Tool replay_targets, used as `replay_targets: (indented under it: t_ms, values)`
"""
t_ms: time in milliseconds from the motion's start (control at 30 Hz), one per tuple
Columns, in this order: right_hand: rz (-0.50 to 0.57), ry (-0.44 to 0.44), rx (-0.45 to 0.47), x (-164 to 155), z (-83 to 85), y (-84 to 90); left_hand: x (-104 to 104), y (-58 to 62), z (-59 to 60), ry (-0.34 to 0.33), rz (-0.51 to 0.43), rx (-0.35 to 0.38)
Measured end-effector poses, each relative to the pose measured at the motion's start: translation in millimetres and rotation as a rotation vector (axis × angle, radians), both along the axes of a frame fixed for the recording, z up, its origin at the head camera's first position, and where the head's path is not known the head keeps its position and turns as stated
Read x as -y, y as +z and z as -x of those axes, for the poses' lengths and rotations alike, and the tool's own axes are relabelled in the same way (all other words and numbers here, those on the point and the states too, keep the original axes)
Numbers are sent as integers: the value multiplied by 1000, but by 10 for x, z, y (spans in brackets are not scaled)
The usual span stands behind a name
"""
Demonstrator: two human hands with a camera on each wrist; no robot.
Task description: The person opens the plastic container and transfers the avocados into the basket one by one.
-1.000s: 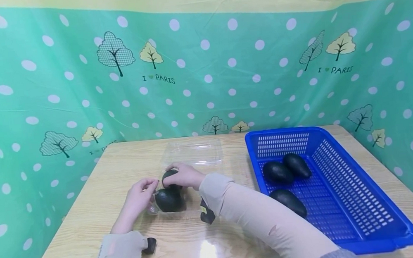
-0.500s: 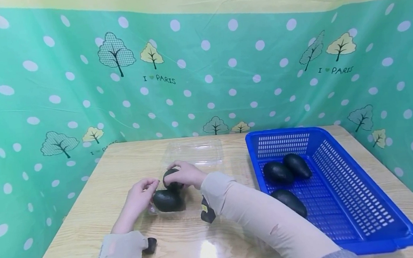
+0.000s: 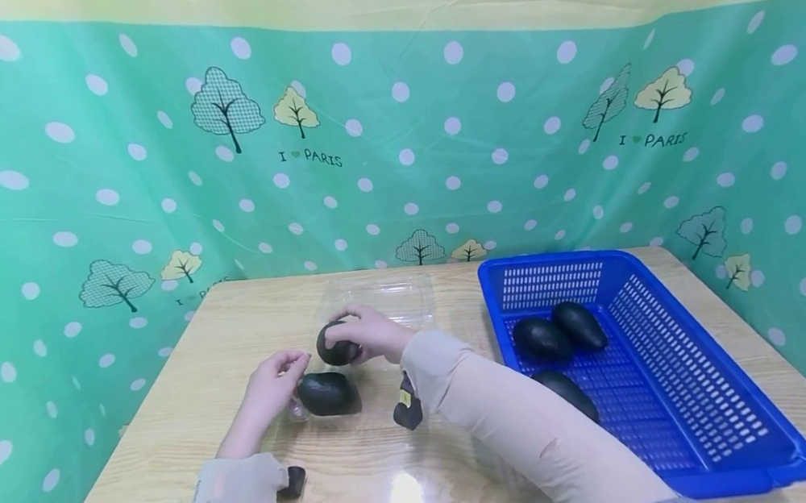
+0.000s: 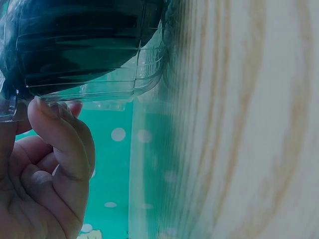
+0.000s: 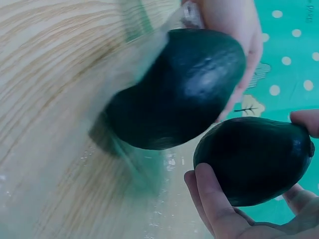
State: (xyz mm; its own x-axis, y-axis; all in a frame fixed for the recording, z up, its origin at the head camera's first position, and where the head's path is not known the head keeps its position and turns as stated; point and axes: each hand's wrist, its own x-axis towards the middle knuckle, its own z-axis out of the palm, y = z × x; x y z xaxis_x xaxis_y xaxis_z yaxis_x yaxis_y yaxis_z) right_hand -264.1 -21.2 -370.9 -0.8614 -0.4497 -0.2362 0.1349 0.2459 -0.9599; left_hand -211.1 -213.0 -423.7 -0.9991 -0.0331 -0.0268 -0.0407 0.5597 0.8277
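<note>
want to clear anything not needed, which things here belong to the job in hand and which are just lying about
Job in hand:
dark fruit held by right hand
clear container at left hand, second fruit inside
likely blue basket with three similar fruits
perhaps clear plastic piece behind

Just surroundings:
patterned curtain
wooden table

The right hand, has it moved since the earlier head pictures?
Yes: the right hand has shifted slightly rightward in the head view, toward the blue basket.

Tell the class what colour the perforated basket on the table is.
The basket is bright blue, best seen in the head view.
</note>
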Motion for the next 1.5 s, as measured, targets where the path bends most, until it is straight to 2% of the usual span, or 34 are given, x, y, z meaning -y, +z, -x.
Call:
replay_targets:
  t_ms: [500,900,1500]
  values:
    - [169,1,58,-207,-8,143,7,-15,7,0,4,-8]
    - [251,0,100,-403,-103,252,-1,-24,7,12,14,-17]
    - [355,0,141,-727,-133,356,-8,-7,-9,5,17,-8]
